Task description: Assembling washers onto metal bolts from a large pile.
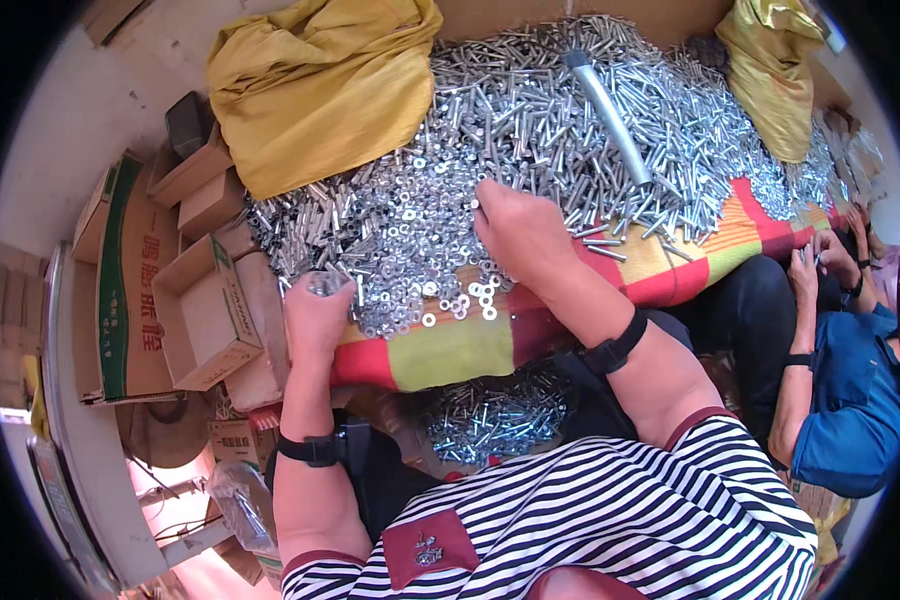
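A big heap of silver bolts (580, 120) and washers (410, 240) lies on a red, yellow and green striped cloth (450, 350). My left hand (315, 315) is at the heap's near left edge, closed around a bundle of bolts (325, 283) that stick up from my fist. My right hand (515, 235) rests knuckles up on the washers in the middle of the heap, fingers curled down into them. Whether it holds any is hidden. Both wrists wear black straps.
Yellow sacks (320, 85) lie at the back left and back right (770, 70). Open cardboard boxes (200, 310) stand at the left. A metal tube (610, 115) lies on the bolts. More bolts (490, 415) sit below in my lap. A person in blue (850, 400) sits to the right.
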A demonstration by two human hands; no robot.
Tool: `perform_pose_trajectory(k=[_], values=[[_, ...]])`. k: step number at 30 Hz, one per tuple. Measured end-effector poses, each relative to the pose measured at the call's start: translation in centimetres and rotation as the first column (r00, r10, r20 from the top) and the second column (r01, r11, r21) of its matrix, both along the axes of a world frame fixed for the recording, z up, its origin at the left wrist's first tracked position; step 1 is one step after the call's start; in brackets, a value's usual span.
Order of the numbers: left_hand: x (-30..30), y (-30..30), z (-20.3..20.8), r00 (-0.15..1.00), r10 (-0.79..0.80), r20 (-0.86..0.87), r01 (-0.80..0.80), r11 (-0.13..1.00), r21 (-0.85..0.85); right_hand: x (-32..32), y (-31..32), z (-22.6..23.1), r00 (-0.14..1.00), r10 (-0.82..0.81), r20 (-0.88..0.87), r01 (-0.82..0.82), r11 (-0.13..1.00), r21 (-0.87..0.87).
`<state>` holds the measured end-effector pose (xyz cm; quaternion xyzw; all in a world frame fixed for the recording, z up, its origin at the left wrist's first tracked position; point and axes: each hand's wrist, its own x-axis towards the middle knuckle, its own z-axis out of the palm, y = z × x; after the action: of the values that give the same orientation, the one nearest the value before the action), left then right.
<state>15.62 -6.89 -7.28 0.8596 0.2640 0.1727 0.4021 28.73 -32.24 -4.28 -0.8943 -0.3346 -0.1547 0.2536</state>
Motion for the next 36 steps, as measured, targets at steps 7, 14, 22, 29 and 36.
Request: perform_pose_trajectory(k=[7,14,22,29,36], values=[[0.6,-1.3,0.1,0.97,-0.069,-0.232,0.154,0.915,0.374,-2.5,2.5,-0.9,0.958,0.281,-0.059,-0.231,0.875,0.425],[1.1,-5.3,4.5,0.965,-0.26,-0.045,0.125,0.6,-0.79,-3.6,2.5,-0.1,0.71,0.539,-0.453,0.022,0.626,0.779],[1.6,-7.1,4.2,0.942,-0.329,0.064,0.232,0.502,-0.833,-2.5,1.1,-0.1,0.544,0.579,-0.607,0.062,0.694,0.717],[1.8,-7.2,2.4,0.991,-0.04,0.124,0.128,0.112,-0.985,-4.3,0.6,-0.6,0.671,0.493,-0.553,-0.222,0.846,0.485],[0.5,-6.1,0.8,0.979,-0.11,0.175,0.143,-0.247,-0.958,-3.9,0.8,-0.3,0.88,0.454,-0.139,-0.446,0.891,0.091]])
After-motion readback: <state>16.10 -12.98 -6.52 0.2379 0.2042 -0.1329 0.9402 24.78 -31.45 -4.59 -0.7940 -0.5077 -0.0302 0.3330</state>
